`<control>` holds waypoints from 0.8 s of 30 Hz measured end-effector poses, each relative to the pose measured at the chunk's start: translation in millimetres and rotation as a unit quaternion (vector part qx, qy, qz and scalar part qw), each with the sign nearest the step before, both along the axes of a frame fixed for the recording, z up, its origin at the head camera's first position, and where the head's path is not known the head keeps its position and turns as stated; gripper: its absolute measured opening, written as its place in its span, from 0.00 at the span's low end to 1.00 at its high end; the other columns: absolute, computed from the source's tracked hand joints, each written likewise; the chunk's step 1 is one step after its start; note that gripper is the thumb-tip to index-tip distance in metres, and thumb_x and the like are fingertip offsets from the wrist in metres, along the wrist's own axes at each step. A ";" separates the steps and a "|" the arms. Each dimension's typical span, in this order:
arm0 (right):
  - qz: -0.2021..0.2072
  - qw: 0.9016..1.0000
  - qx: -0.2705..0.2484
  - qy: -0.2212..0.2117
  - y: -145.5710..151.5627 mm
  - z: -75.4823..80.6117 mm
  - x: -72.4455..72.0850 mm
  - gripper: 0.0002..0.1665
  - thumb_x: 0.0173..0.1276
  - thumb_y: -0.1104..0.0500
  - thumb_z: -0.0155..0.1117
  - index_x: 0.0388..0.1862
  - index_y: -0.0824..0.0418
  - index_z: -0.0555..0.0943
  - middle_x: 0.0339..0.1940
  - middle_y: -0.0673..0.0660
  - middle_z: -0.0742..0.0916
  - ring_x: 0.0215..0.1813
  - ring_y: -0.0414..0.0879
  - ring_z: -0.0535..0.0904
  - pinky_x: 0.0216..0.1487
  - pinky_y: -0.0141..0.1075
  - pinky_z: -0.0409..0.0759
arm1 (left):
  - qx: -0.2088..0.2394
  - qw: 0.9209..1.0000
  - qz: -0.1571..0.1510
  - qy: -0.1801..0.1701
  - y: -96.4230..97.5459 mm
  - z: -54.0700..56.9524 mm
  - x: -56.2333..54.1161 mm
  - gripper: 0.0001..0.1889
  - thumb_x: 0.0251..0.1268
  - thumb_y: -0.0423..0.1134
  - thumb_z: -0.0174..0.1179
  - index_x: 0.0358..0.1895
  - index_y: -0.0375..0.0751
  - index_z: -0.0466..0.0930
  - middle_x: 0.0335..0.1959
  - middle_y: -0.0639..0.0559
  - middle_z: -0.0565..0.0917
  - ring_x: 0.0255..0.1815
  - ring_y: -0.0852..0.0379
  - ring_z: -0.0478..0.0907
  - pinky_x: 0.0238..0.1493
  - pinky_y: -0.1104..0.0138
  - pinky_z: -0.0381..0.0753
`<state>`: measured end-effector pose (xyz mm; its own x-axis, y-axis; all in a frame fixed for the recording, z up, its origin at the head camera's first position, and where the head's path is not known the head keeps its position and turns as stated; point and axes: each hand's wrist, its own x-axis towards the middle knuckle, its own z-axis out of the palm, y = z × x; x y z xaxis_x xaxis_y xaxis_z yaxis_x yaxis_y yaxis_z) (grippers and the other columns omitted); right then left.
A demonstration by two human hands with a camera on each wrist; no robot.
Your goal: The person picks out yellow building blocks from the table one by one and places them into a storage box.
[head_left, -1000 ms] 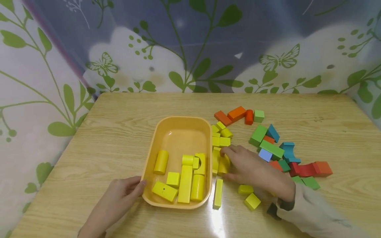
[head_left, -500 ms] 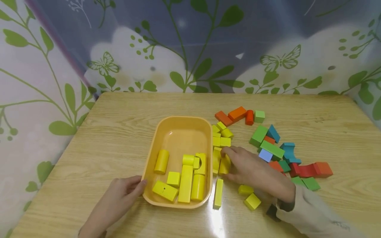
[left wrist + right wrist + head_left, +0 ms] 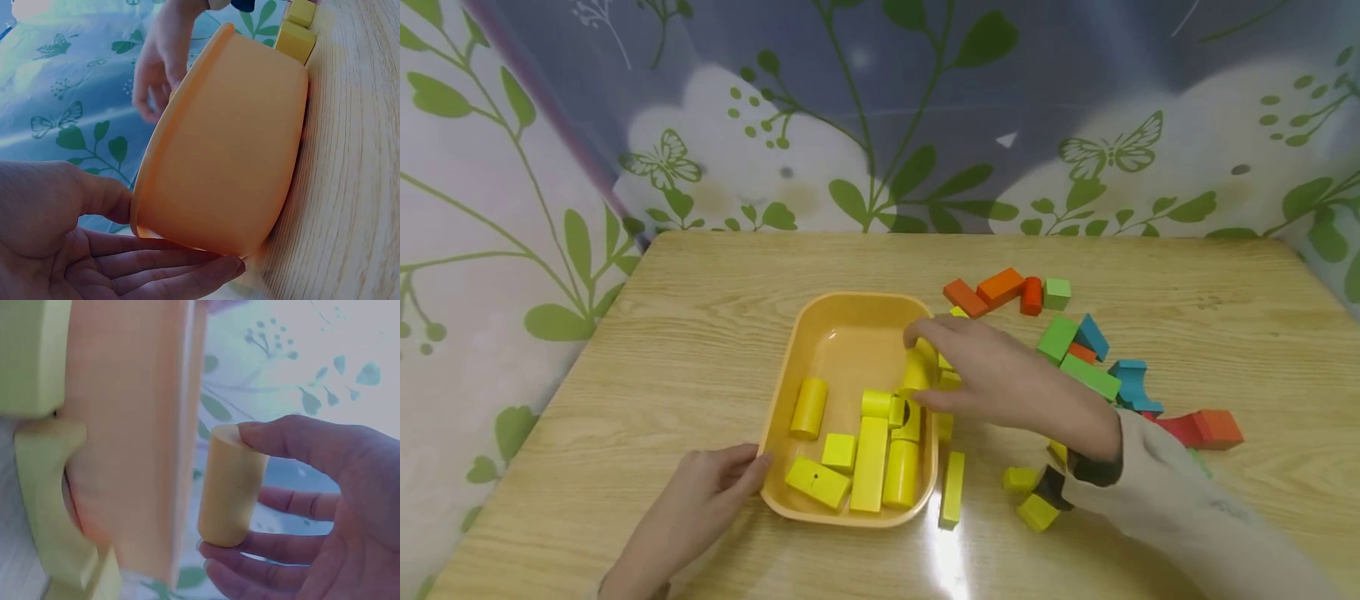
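Yellow cylinder [image 3: 916,368] is held in the right hand [image 3: 996,367] over the right side of the tub [image 3: 857,343] in the head view. Yellow blocks [image 3: 868,467] are gathered inside the tub, a slim yellow bar [image 3: 952,490] is laid just right of it, and mixed-colour blocks [image 3: 1090,379] are scattered farther right. The tub's left rim is pinched by the left hand [image 3: 703,493]. From the left wrist, the thumb is set on the tub's rim and the fingers against its outer wall. From the right wrist, the cylinder is clasped between thumb and fingers, above the tub's rim
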<state>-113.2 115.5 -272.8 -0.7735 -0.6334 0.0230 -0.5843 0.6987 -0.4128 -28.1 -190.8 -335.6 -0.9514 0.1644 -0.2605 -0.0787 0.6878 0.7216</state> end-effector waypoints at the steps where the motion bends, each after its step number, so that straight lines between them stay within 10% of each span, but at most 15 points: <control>1: 0.009 1.000 0.003 -0.004 -6.6 -0.8 -1.1 0.29 0.61 0.51 0.72 0.58 0.58 0.74 0.56 0.57 0.81 0.49 0.49 0.78 0.47 0.41 0.81 | 0.001 1.000 0.002 -0.001 0.3 -0.1 0.0 0.16 0.73 0.40 0.53 0.53 0.32 0.81 0.48 0.43 0.85 0.54 0.49 0.80 0.50 0.54 0.82; 24: 0.121 0.988 0.097 -0.017 -69.4 -51.1 -3.1 0.22 0.74 0.43 0.53 0.62 0.48 0.78 0.62 0.60 0.76 0.56 0.52 0.75 0.58 0.45 0.75 | 0.007 1.000 -0.003 0.006 -0.9 -1.4 0.1 0.15 0.73 0.41 0.54 0.52 0.34 0.82 0.47 0.44 0.86 0.52 0.52 0.81 0.49 0.56 0.82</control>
